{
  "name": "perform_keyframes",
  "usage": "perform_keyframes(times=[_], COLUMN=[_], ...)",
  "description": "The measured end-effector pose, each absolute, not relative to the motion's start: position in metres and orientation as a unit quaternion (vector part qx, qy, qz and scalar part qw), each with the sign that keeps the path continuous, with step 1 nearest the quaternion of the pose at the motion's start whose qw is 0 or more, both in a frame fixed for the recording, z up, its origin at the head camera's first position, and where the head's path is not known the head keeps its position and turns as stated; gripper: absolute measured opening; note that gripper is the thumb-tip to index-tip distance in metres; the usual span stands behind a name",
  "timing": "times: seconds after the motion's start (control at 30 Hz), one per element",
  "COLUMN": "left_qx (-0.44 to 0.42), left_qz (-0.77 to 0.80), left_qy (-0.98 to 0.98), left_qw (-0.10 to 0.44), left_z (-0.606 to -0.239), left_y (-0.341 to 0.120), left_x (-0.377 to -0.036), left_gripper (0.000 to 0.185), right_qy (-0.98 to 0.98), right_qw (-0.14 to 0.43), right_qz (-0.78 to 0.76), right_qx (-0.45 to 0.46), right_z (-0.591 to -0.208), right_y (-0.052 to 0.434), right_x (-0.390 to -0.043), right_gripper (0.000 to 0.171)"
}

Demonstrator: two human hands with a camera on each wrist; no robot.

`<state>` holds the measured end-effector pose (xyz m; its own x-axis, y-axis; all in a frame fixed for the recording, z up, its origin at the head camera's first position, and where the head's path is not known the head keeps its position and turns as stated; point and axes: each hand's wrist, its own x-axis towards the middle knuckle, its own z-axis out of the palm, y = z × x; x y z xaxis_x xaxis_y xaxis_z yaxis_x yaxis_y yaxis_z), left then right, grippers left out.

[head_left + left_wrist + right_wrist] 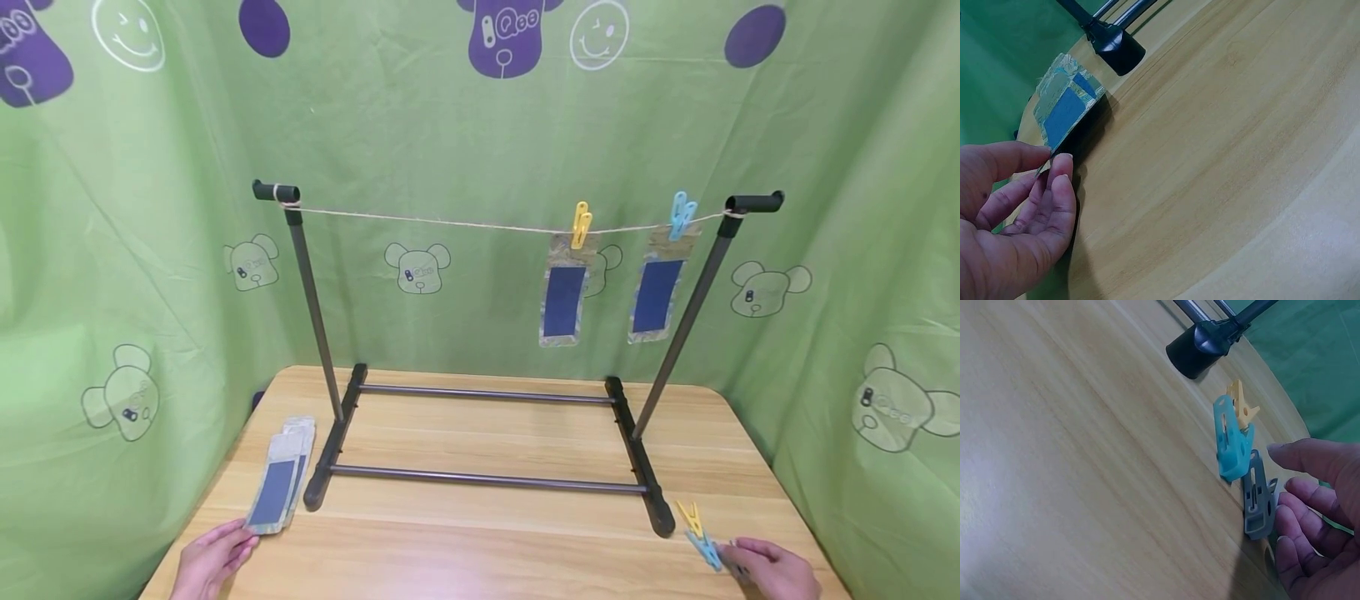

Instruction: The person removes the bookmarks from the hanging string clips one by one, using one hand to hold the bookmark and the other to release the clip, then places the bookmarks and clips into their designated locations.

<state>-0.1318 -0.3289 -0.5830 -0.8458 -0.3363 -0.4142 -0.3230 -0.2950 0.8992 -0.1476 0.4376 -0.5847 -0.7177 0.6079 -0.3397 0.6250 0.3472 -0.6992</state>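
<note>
A green printed backdrop (480,125) fills the upper part of the head view, and below it your wooden table (487,533) takes the lower centre of the frame. On the table stands a dark metal rack (487,433) with a twine line (450,223) strung between its two posts. Toward the right of that line two blue-faced cards hang, one (564,302) under a yellow clothespin (581,225) and one (657,296) under a blue clothespin (682,215). At the lower left of the frame a small stack of the same cards (281,485) lies just beside the rack's left foot; your left hand (213,560) is at the stack's near end, thumb and fingers (1060,181) pinching the edge of the top card (1063,109). At the lower right, loose pegs lie near the rack's right foot: a yellow peg (1242,406), a blue peg (1232,440) and a grey peg (1259,497) close together. Your right hand (772,571) rests beside them with fingers loosely spread, fingertips (1288,515) at the grey peg, gripping nothing.
</note>
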Motion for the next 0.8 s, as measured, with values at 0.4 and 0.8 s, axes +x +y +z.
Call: perform_keyframes(times=[0.4,0.8], left_qx=[0.289,0.285], left_qz=[-0.728,-0.687], left_qy=[-0.621,-0.667], left_qw=[0.002,0.035], left_z=[-0.577,-0.568], left_y=[-0.329,-0.334], left_x=[-0.130,-0.131], left_gripper=[0.010,0.010], right_qy=[0.830,0.852], right_qw=[0.004,-0.032], right_qz=[-0.410,-0.406], right_qx=[0.377,0.329], right_z=[-0.578,-0.561], right_y=[0.438,0.439], right_x=[-0.147,-0.146], right_gripper=[0.076,0.078])
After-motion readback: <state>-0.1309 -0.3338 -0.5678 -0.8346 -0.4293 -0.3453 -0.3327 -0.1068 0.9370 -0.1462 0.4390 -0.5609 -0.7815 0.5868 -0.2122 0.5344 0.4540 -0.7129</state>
